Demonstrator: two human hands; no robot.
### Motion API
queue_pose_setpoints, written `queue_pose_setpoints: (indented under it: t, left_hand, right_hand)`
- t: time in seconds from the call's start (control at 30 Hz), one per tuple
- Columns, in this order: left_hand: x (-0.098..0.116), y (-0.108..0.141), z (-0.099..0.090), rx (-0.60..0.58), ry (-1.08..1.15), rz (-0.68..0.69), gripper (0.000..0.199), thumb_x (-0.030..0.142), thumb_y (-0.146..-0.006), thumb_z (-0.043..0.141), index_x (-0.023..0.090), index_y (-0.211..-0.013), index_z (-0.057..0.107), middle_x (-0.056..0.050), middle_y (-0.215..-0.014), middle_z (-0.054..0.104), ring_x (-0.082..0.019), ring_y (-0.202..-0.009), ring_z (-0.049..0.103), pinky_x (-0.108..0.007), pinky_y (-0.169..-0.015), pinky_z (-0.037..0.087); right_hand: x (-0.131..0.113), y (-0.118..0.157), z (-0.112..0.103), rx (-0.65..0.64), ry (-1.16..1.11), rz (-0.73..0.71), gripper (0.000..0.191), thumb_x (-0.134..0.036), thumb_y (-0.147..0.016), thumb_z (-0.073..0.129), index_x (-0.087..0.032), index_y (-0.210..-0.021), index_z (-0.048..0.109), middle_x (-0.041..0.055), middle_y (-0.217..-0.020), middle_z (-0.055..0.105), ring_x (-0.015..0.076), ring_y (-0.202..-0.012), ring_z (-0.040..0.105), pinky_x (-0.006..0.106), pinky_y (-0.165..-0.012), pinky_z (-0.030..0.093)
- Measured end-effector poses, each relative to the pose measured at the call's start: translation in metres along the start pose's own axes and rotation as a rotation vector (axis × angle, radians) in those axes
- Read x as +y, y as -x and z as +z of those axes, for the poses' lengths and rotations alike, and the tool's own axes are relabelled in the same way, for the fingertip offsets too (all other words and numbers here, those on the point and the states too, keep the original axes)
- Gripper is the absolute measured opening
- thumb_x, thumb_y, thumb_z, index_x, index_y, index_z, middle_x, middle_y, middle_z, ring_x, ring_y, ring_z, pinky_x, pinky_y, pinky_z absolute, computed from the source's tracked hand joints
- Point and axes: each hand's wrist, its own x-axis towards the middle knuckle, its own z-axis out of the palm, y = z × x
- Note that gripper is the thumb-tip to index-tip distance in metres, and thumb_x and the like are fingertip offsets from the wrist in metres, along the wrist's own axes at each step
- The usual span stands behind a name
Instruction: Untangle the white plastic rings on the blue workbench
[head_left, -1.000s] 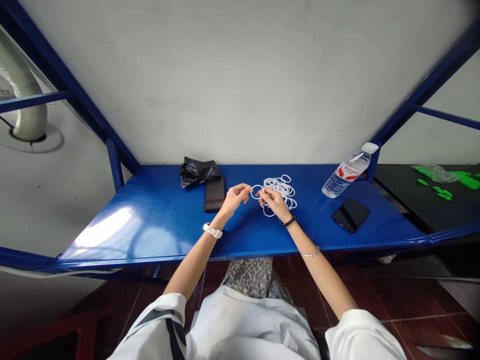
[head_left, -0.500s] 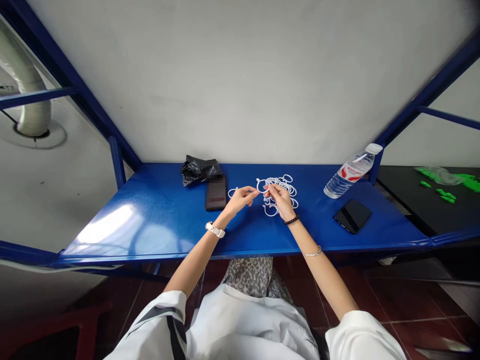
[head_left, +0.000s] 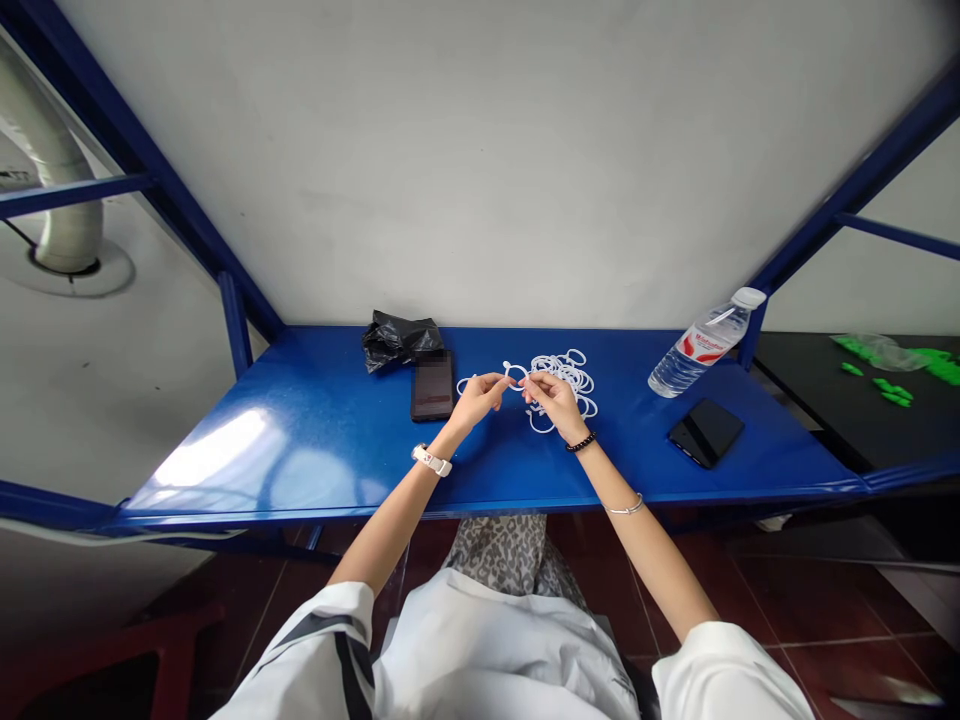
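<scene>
A thin white plastic ring with a small knob at its top left is held up between my two hands over the blue table. My left hand pinches its lower left side with thumb and forefinger. On the right side, the fingertips of my right hand are closed on the same ring. Just behind and beside my right hand lies a loose pile of similar white rings, partly hidden by it. Another white ring lies left of my left hand, mostly covered by it.
A dark phone-like device and a crumpled black plastic bag lie to the left. At the right are a tilted-looking water bottle and a black phone. Green pieces lie on a neighbouring black table.
The ring and my right hand have shifted slightly left, away from the pile, towards my left hand. My left hand stays nearly in place.
</scene>
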Motion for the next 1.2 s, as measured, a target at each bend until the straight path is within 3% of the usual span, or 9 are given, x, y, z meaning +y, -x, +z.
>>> queue_pose_setpoints:
  t: [0.3,0.47,0.67,1.03,1.2]
  left_hand:
    - [0.001,0.004,0.003,-0.141,-0.06,0.005,0.062,0.065,-0.082,0.062,0.01,-0.109,0.068,0.001,-0.058,0.056,-0.01,-0.053,0.046,-0.025,-0.055,0.036]
    - [-0.001,0.005,0.003,-0.174,-0.056,0.051,0.057,0.065,-0.084,0.06,0.011,-0.1,0.069,-0.004,-0.071,0.063,-0.009,-0.056,0.047,-0.024,-0.055,0.036]
    - [0.003,0.005,0.006,-0.149,-0.031,0.096,0.057,0.067,-0.084,0.058,0.011,-0.092,0.068,0.001,-0.057,0.051,-0.01,-0.053,0.043,-0.024,-0.054,0.035]
    - [0.004,0.004,0.004,-0.042,-0.059,0.122,0.059,0.073,-0.083,0.054,0.014,-0.083,0.063,0.004,-0.049,0.046,-0.01,-0.048,0.042,-0.026,-0.053,0.034]
    - [0.01,0.004,0.0,-0.019,-0.023,0.118,0.059,0.07,-0.084,0.056,0.013,-0.093,0.067,0.005,-0.049,0.045,-0.011,-0.048,0.043,-0.026,-0.055,0.037]
  right_hand:
    - [-0.003,0.002,0.003,-0.046,0.138,-0.038,0.039,-0.06,-0.081,0.069,-0.022,-0.086,0.069,0.0002,-0.064,0.063,0.0176,-0.062,0.063,0.034,-0.069,0.053]
    - [-0.004,0.003,0.005,-0.081,0.189,-0.065,0.035,-0.056,-0.084,0.067,-0.022,-0.089,0.072,0.0019,-0.067,0.066,0.0188,-0.065,0.064,0.034,-0.07,0.053]
    - [-0.003,0.004,0.003,-0.098,0.214,-0.089,0.029,-0.047,-0.088,0.062,-0.021,-0.092,0.074,0.0024,-0.07,0.068,0.0184,-0.066,0.064,0.034,-0.071,0.052]
    - [-0.005,0.004,0.003,-0.057,0.184,-0.084,0.027,-0.046,-0.089,0.06,-0.022,-0.092,0.071,0.0006,-0.069,0.065,0.0168,-0.064,0.063,0.033,-0.07,0.052]
    - [-0.009,0.004,0.002,0.006,0.173,-0.072,0.031,-0.052,-0.089,0.059,-0.022,-0.088,0.066,-0.0006,-0.064,0.063,0.0162,-0.063,0.062,0.031,-0.067,0.051]
